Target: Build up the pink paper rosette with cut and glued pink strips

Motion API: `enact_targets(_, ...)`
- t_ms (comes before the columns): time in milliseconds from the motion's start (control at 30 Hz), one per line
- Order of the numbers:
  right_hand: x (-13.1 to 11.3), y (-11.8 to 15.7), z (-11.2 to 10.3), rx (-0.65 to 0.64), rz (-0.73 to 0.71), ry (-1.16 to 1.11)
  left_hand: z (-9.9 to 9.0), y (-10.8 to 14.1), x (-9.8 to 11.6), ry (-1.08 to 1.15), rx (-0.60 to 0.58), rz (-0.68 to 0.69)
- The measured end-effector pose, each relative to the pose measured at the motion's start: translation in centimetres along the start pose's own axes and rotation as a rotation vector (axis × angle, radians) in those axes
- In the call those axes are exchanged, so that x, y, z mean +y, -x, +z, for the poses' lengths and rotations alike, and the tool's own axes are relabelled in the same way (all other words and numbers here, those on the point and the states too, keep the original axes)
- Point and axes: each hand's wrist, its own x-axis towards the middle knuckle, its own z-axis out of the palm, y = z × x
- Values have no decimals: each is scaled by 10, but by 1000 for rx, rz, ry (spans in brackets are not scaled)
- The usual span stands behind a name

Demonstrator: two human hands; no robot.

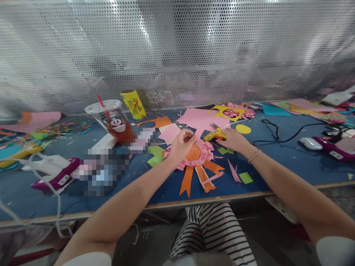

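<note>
A round rosette of frilled pink paper (205,153) with an orange middle and orange ribbon tails (187,179) lies near the table's front edge. Over its upper left part is my left hand (183,145), fingers pinched together; what is between the fingertips is too small to make out. My right hand (231,139) is closed around yellow-handled scissors (213,135), just right of and above the rosette, blades pointing away to the upper left. A large pink paper sheet (201,118) lies behind both hands.
A lidded drink cup (116,123) and a yellow roll (133,104) stand at the back left. Purple-and-white tools (62,175) lie left and right, with cords. Green scraps (246,178), a yellow oval (243,129) and other paper surround the rosette. A perforated metal panel (177,48) rises behind.
</note>
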Motion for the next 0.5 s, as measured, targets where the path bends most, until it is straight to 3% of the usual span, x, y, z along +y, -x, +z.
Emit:
enact_targets(233,1,1,-8,103,199,-50,-5,-5,1,30,47,-60)
enact_targets(500,-3,1,-14,487,202,-283,-9,-8,-2,12,51,-82)
